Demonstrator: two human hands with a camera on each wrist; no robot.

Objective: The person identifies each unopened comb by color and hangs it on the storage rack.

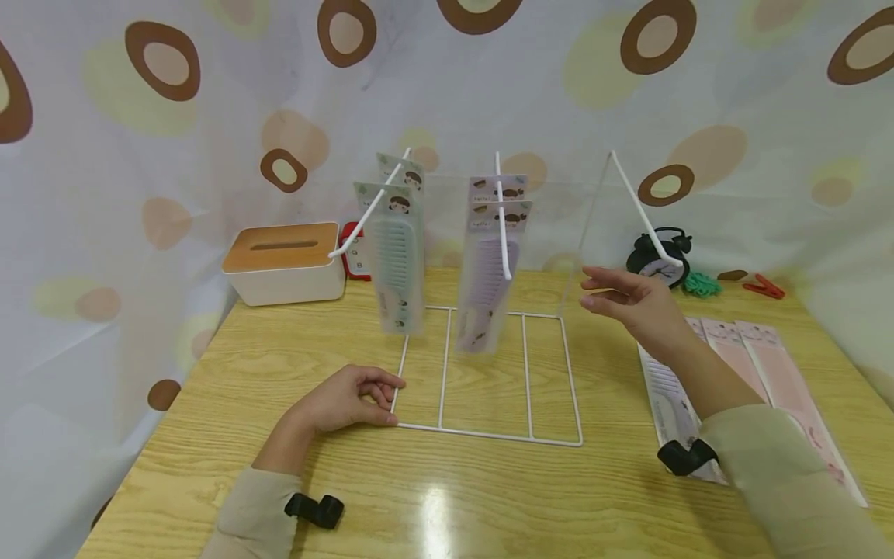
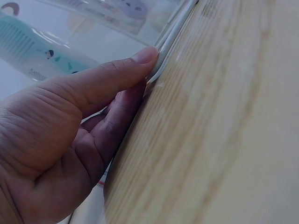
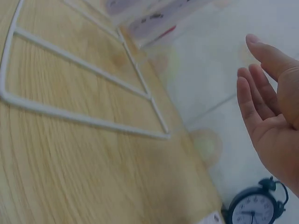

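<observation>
A white wire display rack (image 1: 489,436) stands on the wooden table. Two teal comb packs (image 1: 396,256) hang from its left arm, and two purple comb packs (image 1: 489,272) from the middle one. Nothing hangs on the right arm (image 1: 635,203). My left hand (image 1: 345,400) holds the front left corner of the rack's base; in the left wrist view the thumb (image 2: 145,55) lies on the wire with the fingers curled below. My right hand (image 1: 639,310) is raised in the air below the right arm, holding nothing, its fingers (image 3: 252,102) loosely bent and apart from the thumb.
Several flat comb packs (image 1: 782,373), purple and pink, lie at the right, partly under my right forearm. Along the back are a tissue box (image 1: 286,268), a red-framed object (image 1: 358,264), a black alarm clock (image 1: 660,260), a green bundle (image 1: 701,284) and a red clip (image 1: 764,287).
</observation>
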